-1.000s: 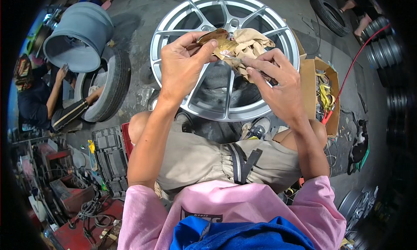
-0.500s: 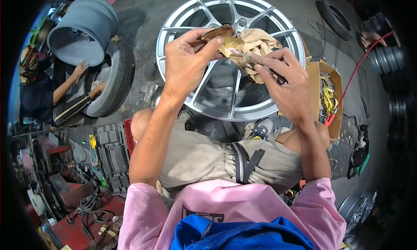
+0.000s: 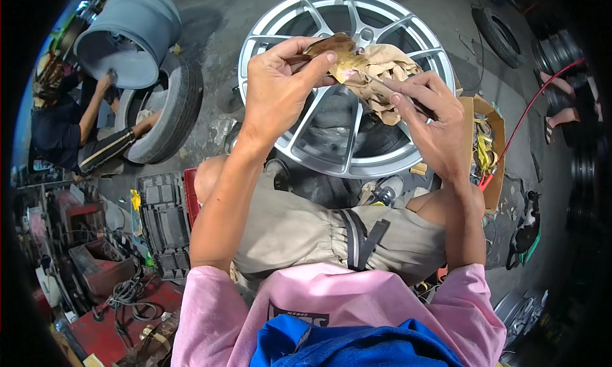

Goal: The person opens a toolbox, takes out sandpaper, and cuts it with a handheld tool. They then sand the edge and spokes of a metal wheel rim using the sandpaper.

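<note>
My left hand is closed, pinching a bent gold-brown sheet between thumb and fingers. A pinkish-white smear marks the sheet's lower right part. Against it lies crumpled tan paper. My right hand is closed around a thin, dark, flat tool, mostly hidden by the fingers; its tip points toward the smear, and I cannot tell its exact kind. Under both hands is a silver multi-spoke wheel rim, lying face up in front of my knees.
To the left, another person sits with a grey rim barrel and a tire. An open cardboard box stands right, near a red hose. A black-and-white cat lies beyond. Left of my knee is a black tool case.
The view has shifted slightly, so the rim and surroundings sit further right. Both hands keep their holds. The other person's hand has moved inside the grey barrel, and someone's legs show at far right.
</note>
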{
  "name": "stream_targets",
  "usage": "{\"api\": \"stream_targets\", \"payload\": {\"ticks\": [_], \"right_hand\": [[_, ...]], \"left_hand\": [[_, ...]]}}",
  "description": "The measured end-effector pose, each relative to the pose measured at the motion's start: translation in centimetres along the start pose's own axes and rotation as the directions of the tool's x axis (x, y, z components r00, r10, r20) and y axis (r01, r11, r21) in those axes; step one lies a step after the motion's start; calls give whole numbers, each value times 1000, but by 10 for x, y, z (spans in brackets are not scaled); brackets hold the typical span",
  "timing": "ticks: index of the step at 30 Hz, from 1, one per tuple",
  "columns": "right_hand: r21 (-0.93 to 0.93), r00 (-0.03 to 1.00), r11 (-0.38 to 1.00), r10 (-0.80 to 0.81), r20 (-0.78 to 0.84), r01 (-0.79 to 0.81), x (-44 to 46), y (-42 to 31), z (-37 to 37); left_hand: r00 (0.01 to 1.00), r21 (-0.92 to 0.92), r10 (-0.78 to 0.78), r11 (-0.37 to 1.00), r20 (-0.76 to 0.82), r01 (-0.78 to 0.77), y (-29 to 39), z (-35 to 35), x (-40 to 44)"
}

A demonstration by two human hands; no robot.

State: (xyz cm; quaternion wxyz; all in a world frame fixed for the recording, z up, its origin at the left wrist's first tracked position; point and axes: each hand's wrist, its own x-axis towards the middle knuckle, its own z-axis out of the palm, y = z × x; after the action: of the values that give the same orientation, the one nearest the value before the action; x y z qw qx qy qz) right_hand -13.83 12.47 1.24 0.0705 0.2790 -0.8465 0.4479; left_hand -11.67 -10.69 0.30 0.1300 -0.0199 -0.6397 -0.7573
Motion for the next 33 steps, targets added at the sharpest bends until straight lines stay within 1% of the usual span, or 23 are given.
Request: {"api": "stream_targets", "payload": {"ticks": [1,2,4,5,7,8,10,14,15,16,17,19,20,22,25,29,31,32,33], "right_hand": [[-1,999,999,47,27,-47,0,-1,-1],[-4,998,999,50,26,-50,-1,5,1],[128,997,988,-83,7,81,-2,19,10],[127,997,989,-83,5,82,-3,21,10],[303,988,944,94,126,-129,-5,19,10],[303,988,944,94,125,-128,-5,18,9],[391,949,873,208,239,-290,-5,14,7],[421,947,858,204,249,-296,-4,13,6],[379,989,918,72,128,-116,-3,19,9],[312,997,948,-73,14,65,-2,22,11],[312,997,948,-73,14,65,-1,21,11],[177,988,976,-114,-101,130,1,12,11],[175,988,976,-111,-103,128,0,9,14],[41,978,991,-116,-172,125,-2,6,18],[2,975,990,-138,-177,140,-3,9,23],[-4,977,989,-145,-158,146,-5,12,23],[89,985,985,-136,-108,145,-5,15,21],[89,985,985,-136,-108,146,-6,16,21],[253,997,965,-51,-54,63,-6,17,20]], "left_hand": [[1000,-13,3,1000,7,-3,0,1,0],[1000,-16,2,1000,10,-2,0,2,-1],[1000,-7,5,1000,30,-5,0,3,-1],[999,-7,5,1000,32,-5,0,4,-1],[999,4,3,1000,40,-3,2,6,-2],[999,4,3,1000,41,-4,2,6,-2],[999,20,-17,1000,50,16,0,5,-3],[1000,11,23,1000,15,-23,-3,2,0],[1000,-23,12,1000,9,-12,-4,1,1],[1000,-58,0,998,4,0,-4,1,1],[1000,-58,1,998,4,0,-3,1,1],[999,-142,-50,989,9,51,-1,4,1],[999,-142,-51,988,13,53,-1,5,1],[993,-230,-116,966,22,118,-2,4,2],[991,-272,-136,953,17,136,-5,1,4],[993,-279,-113,955,-17,104,-4,0,4],[995,-256,-97,963,-38,85,-3,-2,4],[994,-257,-98,963,-38,85,-3,-2,4],[995,-245,-100,965,-30,90,-3,-2,4]]}}
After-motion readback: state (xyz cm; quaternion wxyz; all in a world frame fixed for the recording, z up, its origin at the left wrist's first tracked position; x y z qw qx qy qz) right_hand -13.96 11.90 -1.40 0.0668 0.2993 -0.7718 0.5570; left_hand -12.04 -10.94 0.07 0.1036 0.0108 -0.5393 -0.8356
